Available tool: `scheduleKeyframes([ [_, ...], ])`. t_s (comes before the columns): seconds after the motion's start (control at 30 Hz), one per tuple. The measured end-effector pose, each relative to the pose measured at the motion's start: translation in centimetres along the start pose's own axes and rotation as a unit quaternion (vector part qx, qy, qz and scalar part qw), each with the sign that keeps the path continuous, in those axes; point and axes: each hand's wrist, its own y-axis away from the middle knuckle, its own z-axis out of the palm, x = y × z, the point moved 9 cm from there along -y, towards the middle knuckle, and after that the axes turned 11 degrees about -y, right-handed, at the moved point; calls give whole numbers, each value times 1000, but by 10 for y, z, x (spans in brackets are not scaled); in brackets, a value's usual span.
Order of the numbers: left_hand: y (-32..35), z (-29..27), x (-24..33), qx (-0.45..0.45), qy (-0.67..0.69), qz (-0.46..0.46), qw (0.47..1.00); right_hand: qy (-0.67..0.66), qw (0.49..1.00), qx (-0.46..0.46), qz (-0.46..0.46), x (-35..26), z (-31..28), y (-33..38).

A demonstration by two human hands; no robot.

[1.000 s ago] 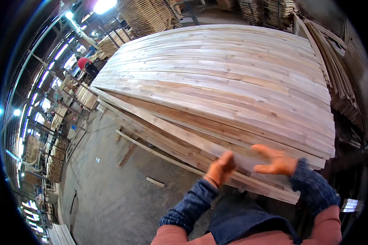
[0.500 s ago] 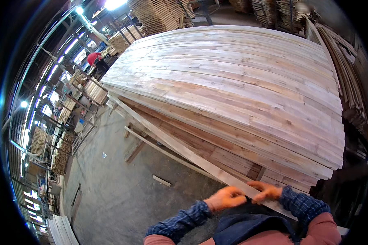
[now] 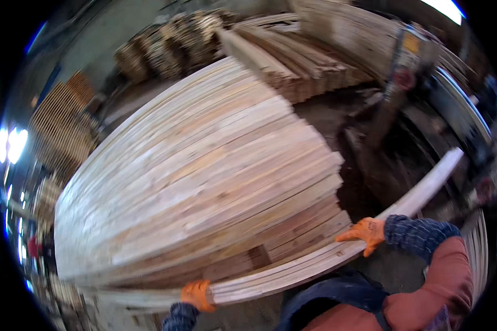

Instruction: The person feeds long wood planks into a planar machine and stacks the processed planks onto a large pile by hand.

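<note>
A long pale wooden board (image 3: 292,270) runs along the near side of a large wood stack and sticks out past it at the right. My left hand (image 3: 197,295), in an orange glove, is closed around the board toward its left part. Farther right, my right hand (image 3: 365,234), also gloved in orange, grips the board from above with a finger stretched along it. Beyond both hands lies the broad stack of planks (image 3: 204,171), laid side by side with uneven ends. The undersides of both hands are hidden.
Behind the stack's right end lies a pile of long boards (image 3: 292,55). Dark machinery with an upright post (image 3: 392,88) stands at the right. Stacked timber (image 3: 61,121) fills the far left. A person in red (image 3: 36,246) appears blurred at the left edge.
My view has swung to the right, bringing the stack's right end into sight. My hands, close together before, are now wide apart along the board.
</note>
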Motion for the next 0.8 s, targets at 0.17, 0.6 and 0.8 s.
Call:
scheduleKeyframes([
  [0.17,3,-17,88,109,-95,-11,989,86,991,104,-22,74,30,34],
  [0.6,-118,-122,297,186,-1,59,981,108,897,401,148,158,2,105],
  [0.8,-159,-151,413,227,10,78,971,153,871,454,-114,91,-1,64],
])
